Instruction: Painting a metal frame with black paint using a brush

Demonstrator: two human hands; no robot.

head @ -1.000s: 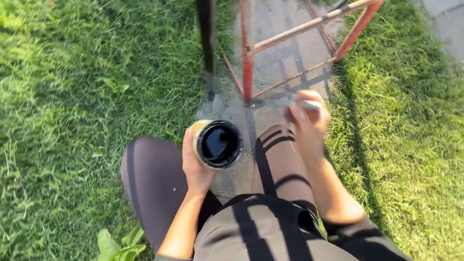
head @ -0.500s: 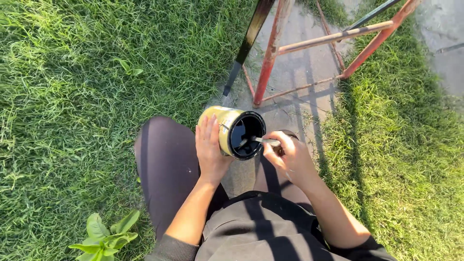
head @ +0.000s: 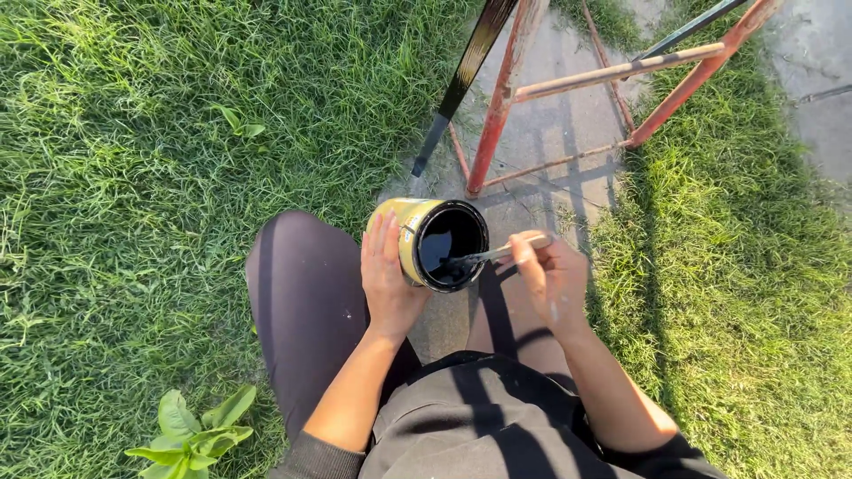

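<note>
My left hand (head: 387,277) grips a yellow paint can (head: 410,232) from its left side and tilts it so its open mouth faces right. Black paint fills the inside. My right hand (head: 550,277) holds a thin wooden-handled paintbrush (head: 504,252) whose bristle end dips into the can's opening. Both hands hover above my knees, over a strip of pavement. I am crouched, with dark trousers and a dark top in view below.
A rusty red metal frame (head: 499,108) stands just beyond the can on concrete paving (head: 568,98); one of its legs (head: 461,82) is painted black. Grass (head: 142,177) spreads left and right. A leafy weed (head: 197,430) grows at the lower left.
The can has tipped from mouth-up toward the right. My right hand came in from the right and put the brush into the can. The view shifted a little downward.
</note>
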